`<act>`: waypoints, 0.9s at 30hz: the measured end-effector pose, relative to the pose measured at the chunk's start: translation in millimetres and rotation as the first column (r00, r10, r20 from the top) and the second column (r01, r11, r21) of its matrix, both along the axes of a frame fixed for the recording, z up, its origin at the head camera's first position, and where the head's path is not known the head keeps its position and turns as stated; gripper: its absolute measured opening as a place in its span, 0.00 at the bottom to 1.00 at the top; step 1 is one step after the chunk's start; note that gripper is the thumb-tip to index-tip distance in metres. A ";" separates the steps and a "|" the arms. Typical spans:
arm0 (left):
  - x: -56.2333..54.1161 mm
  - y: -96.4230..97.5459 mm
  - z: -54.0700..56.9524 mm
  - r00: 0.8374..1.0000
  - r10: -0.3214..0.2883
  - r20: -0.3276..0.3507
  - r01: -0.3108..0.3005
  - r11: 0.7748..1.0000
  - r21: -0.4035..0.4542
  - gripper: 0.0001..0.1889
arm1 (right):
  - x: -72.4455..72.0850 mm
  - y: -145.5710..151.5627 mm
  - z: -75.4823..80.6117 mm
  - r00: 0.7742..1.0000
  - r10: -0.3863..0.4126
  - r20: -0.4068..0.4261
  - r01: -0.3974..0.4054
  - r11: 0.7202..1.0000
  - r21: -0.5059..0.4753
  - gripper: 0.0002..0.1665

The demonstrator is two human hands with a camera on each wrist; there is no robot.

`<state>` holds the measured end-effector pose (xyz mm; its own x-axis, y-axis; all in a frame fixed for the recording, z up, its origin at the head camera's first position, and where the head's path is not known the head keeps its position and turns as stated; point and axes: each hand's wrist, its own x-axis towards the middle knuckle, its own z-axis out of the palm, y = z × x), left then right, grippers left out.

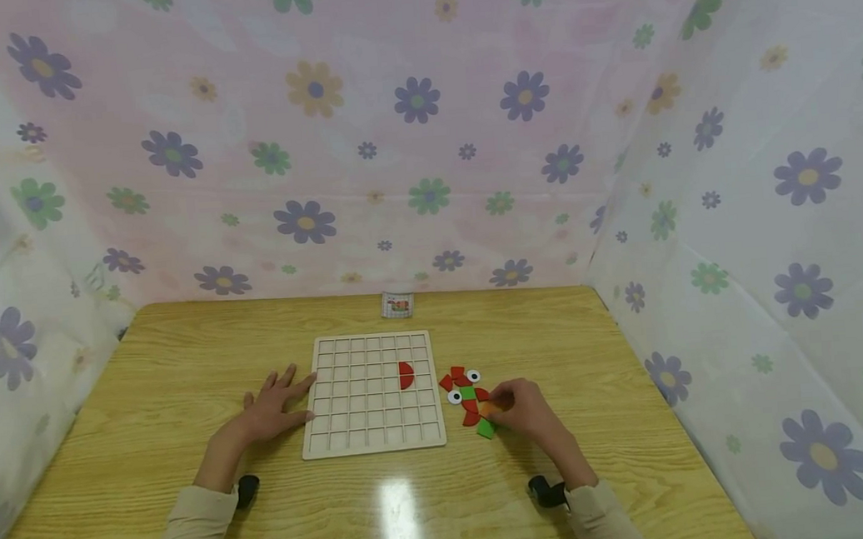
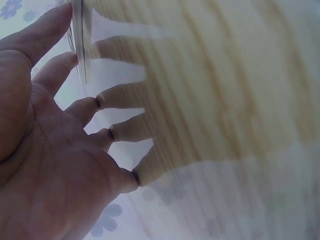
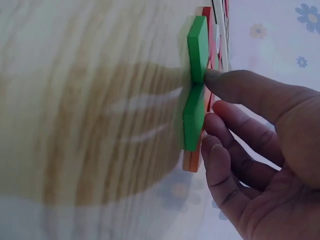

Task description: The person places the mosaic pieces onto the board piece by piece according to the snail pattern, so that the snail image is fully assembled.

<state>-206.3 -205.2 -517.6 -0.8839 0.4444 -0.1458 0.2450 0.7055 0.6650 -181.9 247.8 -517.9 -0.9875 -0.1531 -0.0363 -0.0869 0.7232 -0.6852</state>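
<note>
The left hand (image 1: 267,410) rests spread on the wooden table, its thumb and index fingertip against the left edge of a pale wooden grid board (image 1: 373,455). In the left wrist view the fingers are extended and the fingertips meet the tabletop. One red half-round piece (image 1: 406,376) lies on the board, right of centre. Beside the board, the right hand (image 1: 524,409) reaches over a cluster of flat pieces, thumb and fingers bent at an orange piece (image 1: 486,409). In the right wrist view its thumb touches the upper green piece (image 3: 198,47), above another green piece (image 3: 194,120).
Red pieces (image 1: 471,418) and two round white eye pieces (image 1: 473,376) with dark centres lie in the cluster. A small picture card (image 1: 398,305) sits at the table's far edge. Flower-printed curtains (image 1: 365,174) stand behind and along both sides.
</note>
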 end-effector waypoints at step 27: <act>1.4 -0.4 3.2 1.000 0.000 -0.005 0.000 1.000 -0.026 0.38 | 2.7 -14.3 -1.7 0.999 -0.050 0.006 0.049 0.998 0.028 0.06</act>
<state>-204.9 -205.6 -514.4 -0.8846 0.4405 -0.1532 0.2480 0.7224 0.6454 -179.2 233.4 -519.6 -0.9936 -0.1029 -0.0468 -0.0458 0.7454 -0.6651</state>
